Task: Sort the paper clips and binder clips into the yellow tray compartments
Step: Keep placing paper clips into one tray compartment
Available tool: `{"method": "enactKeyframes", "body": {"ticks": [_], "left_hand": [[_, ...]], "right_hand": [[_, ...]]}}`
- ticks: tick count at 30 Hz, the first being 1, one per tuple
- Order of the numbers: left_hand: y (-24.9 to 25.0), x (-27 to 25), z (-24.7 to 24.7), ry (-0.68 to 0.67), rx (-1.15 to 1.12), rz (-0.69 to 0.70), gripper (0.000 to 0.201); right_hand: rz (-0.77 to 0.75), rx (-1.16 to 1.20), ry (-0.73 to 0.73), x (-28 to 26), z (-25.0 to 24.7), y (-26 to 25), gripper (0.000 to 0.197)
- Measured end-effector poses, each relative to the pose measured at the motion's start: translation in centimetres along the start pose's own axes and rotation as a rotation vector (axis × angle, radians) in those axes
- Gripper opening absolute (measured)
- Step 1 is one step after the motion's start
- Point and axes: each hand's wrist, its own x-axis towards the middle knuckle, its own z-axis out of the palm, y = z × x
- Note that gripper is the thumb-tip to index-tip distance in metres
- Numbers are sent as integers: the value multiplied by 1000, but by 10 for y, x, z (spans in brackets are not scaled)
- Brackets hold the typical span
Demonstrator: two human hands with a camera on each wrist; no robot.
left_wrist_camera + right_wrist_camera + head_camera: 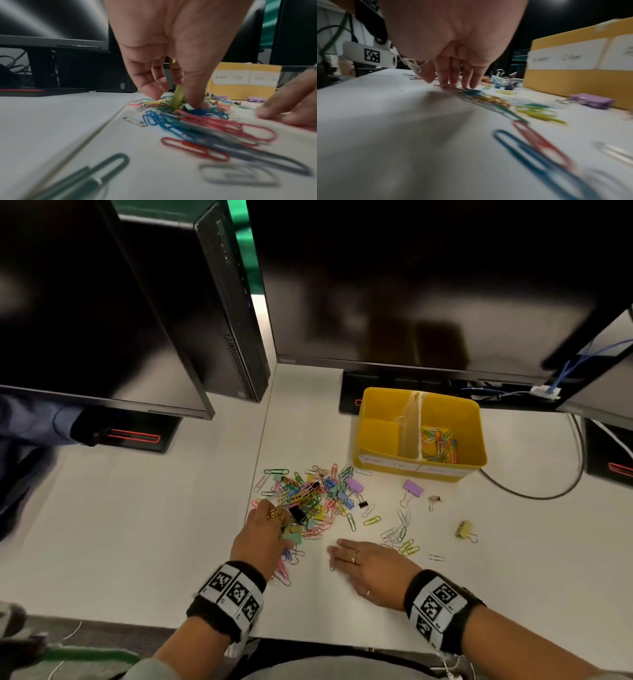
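The left hand (262, 537) dips into the big pile of colourful wire paper clips and small binder clips (305, 498) on the white bench (137, 525), in front of the yellow plastic tray (420, 433). Its fingers (193, 92) are curled and pinch a small yellow-green binder clip (177, 98). The right hand (371, 568) lies flat beside the pile, its fingers (467, 79) straight, touching the bench and holding nothing. The tray's right part holds some paper clips (438, 443). A purple binder clip (412, 489) lies just in front of the tray.
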Motion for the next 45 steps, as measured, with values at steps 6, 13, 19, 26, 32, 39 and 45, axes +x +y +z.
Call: {"method": "enactKeyframes", "body": {"ticks": [6, 13, 19, 26, 32, 39, 45], "left_hand": [[-7, -3, -11, 109, -57, 37, 25], [-47, -32, 3, -103, -149, -79, 23], [-36, -33, 24, -157, -201, -78, 45], [-21, -34, 40, -164, -38, 142, 27], [15, -24, 46, -243, 0, 185, 19], [70, 2, 47, -206, 6, 280, 21], [84, 22, 30, -221, 241, 532, 64]], "right_hand": [[124, 26, 117, 16, -19, 4, 26], [91, 10, 102, 39, -7, -12, 54], [155, 51, 187, 4, 0, 1, 32], [871, 312, 227, -53, -6, 9, 60], [975, 521, 260, -64, 1, 0, 50], [880, 543, 221, -34, -8, 6, 48], [795, 499, 49, -37, -20, 12, 135]]}}
